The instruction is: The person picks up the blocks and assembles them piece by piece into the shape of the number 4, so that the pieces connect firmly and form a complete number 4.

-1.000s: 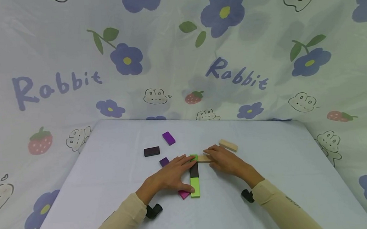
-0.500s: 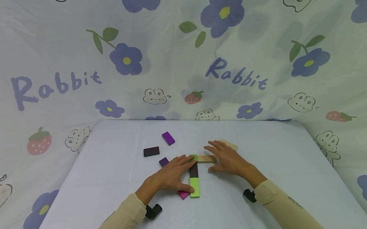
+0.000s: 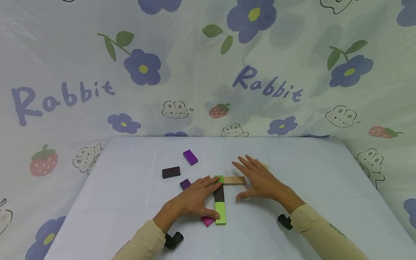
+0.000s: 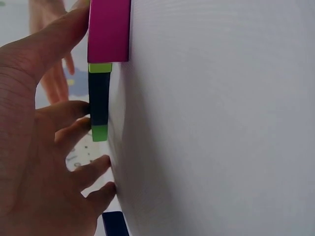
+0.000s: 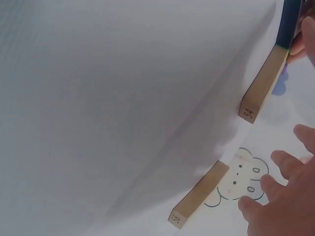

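Note:
A green block (image 3: 218, 178), a dark brown block (image 3: 219, 193) and a lime block (image 3: 220, 214) lie end to end in a row. From the green end, a plain wooden block (image 3: 234, 180) juts to the right. My left hand (image 3: 191, 199) lies spread along the row, index and middle fingers at the green end and thumb on the lime block. Partly under that hand are a magenta block (image 4: 109, 32) and a dark purple block (image 3: 185, 184). My right hand (image 3: 261, 183), fingers spread, holds nothing and hovers right of the jutting block, partly covering a second wooden block (image 5: 199, 194).
Behind the left hand lie a dark brown block (image 3: 171, 172) and a purple block (image 3: 190, 157). The white tabletop (image 3: 130, 159) meets a patterned cloth (image 3: 203, 66) at the back. Black camera mounts (image 3: 174, 240) sit at both wrists.
My right hand has let go of the jutting wooden block and drawn away to the right, its fingers spreading. The left hand and the row of blocks have stayed in place.

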Motion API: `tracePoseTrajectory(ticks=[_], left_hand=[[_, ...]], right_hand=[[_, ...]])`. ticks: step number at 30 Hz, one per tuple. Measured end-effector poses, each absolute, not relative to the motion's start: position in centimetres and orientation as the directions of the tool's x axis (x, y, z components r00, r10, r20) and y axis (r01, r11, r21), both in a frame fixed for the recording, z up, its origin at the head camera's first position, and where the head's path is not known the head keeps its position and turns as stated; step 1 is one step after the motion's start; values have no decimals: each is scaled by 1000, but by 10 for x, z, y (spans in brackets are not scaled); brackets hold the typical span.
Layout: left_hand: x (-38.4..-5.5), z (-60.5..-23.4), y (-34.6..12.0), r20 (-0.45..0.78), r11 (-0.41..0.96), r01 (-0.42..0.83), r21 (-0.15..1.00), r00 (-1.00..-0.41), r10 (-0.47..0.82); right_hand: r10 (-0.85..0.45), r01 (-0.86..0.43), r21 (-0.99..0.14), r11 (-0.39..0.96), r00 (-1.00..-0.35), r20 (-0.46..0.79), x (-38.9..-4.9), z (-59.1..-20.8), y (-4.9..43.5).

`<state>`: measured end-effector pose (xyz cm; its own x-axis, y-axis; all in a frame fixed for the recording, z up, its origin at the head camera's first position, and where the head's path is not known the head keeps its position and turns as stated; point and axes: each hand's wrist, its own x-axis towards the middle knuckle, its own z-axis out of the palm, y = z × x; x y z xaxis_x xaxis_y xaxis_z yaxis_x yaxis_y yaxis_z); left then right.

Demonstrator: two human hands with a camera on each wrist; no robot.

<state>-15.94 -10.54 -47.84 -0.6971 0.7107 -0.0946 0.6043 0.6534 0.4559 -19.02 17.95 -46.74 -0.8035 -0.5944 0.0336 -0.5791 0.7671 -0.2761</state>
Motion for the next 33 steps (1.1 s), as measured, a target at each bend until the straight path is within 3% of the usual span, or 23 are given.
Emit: tracePoseTrajectory(ticks=[33], left_hand=[[-160,-479,-106,-97,653,601,461,-697,710]], right_hand=[[-522,-502,-298,812,-853,12,-192,-469,193]])
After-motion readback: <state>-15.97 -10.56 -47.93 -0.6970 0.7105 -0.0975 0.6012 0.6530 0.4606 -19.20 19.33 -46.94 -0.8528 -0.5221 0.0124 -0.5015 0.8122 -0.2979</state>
